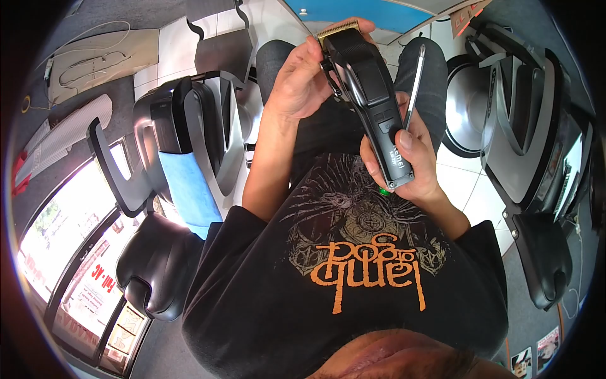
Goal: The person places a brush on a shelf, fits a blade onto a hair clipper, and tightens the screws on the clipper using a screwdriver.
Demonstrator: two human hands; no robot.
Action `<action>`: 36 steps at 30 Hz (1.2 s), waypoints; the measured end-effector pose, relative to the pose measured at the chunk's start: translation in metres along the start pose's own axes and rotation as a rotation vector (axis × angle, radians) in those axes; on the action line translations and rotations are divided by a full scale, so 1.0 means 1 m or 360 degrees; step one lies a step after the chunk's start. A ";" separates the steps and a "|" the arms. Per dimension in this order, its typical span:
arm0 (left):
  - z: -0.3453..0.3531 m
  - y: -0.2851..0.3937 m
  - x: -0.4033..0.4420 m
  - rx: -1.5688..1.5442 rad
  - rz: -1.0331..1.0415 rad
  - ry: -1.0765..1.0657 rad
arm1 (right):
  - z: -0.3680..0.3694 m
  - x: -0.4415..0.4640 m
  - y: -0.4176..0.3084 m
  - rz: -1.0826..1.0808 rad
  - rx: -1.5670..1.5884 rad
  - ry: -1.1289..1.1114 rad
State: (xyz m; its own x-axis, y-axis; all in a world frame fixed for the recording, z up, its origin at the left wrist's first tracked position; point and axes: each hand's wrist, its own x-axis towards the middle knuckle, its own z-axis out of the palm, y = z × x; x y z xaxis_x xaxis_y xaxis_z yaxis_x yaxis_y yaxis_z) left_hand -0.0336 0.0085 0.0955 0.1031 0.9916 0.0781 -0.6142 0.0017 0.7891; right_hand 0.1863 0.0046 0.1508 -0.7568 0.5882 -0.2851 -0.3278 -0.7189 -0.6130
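Note:
A black hair clipper with a gold-coloured blade is held at a slant above my lap, blade end away from me. My left hand grips its blade end, with fingertips on both sides of the blade. Lower down, my right hand is closed around the body near the base. That same hand also holds a screwdriver, its metal shaft pointing up and away beside the clipper. Most of the screwdriver's handle is hidden by the hand; a bit of green shows below the clipper's base.
Black and silver barber chairs stand on my left and right. A blue cloth hangs over the left chair's armrest. Ahead is a blue cabinet front. A glass door is at far left, and a cable lies beyond the chair.

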 end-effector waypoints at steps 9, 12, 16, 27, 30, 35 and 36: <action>-0.001 -0.001 -0.003 -0.0026 0.0009 -0.0105 | 0.003 -0.005 -0.001 -0.0075 -0.0200 0.0011; 0.000 -0.010 -0.004 -0.0209 0.0066 -0.0111 | 0.004 -0.006 0.001 -0.0120 -0.0204 0.0014; -0.003 -0.014 -0.007 -0.0207 0.0087 -0.0099 | 0.004 -0.007 0.000 -0.0075 -0.0088 0.0048; -0.008 -0.012 -0.008 -0.0240 0.0088 -0.0189 | 0.003 -0.009 0.002 -0.0102 -0.0132 -0.0009; -0.005 -0.012 -0.007 -0.0248 0.0101 -0.0181 | 0.003 -0.009 0.002 -0.0091 -0.0111 -0.0012; -0.008 -0.010 -0.007 -0.0006 0.0008 -0.0153 | 0.005 -0.009 0.002 -0.0112 -0.0103 0.0008; -0.009 -0.012 -0.007 -0.0014 0.0012 -0.0157 | 0.005 -0.009 0.003 -0.0132 -0.0114 0.0019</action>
State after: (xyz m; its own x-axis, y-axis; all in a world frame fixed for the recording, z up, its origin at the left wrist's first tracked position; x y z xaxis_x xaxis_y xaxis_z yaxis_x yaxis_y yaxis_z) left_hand -0.0341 0.0024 0.0799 0.1748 0.9740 0.1440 -0.6222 -0.0041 0.7828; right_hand 0.1892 -0.0045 0.1557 -0.7219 0.6492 -0.2397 -0.3475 -0.6396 -0.6857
